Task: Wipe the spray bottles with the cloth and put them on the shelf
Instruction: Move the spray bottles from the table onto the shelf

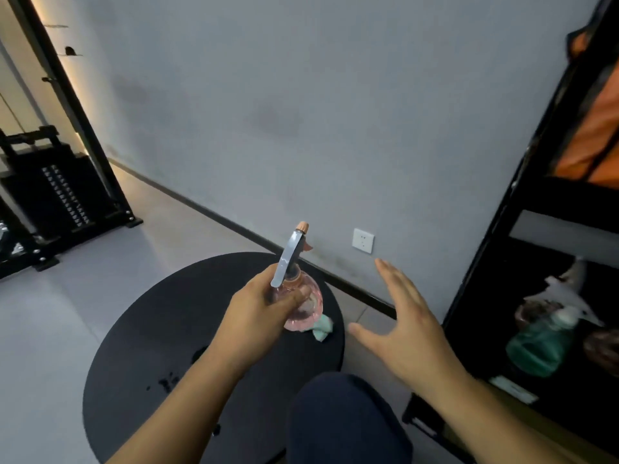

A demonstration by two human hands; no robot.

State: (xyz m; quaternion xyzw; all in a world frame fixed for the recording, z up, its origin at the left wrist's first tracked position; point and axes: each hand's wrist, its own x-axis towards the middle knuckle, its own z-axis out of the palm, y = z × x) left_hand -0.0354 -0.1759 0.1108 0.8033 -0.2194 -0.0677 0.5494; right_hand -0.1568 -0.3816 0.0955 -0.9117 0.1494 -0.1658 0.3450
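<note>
head view: the left hand (264,308) is wrapped round the neck of the pink bottle (306,304), thumb across the front, holding it upright above the round black worktop (140,363); the bottle's grey trigger (288,257) stands up past the knuckles. just beyond and below that hand, the cloth (323,328) lies on the worktop, partly hidden behind the bottle. the right hand (407,326) hovers empty to the right of the bottle, fingers spread and straight, apart from everything. further right of it stands the black shelf (502,209), with a green bottle (536,343) already on a lower level, blurred. judging by this, the step is either fetching the cloth or passing the bottle over for shelving; i cannot tell which. to do it well, the left hand should keep its grip low on the neck so the body stays free, while the right hand takes the cloth, and the bottle should go in upright beside the green one without knocking it.
</note>
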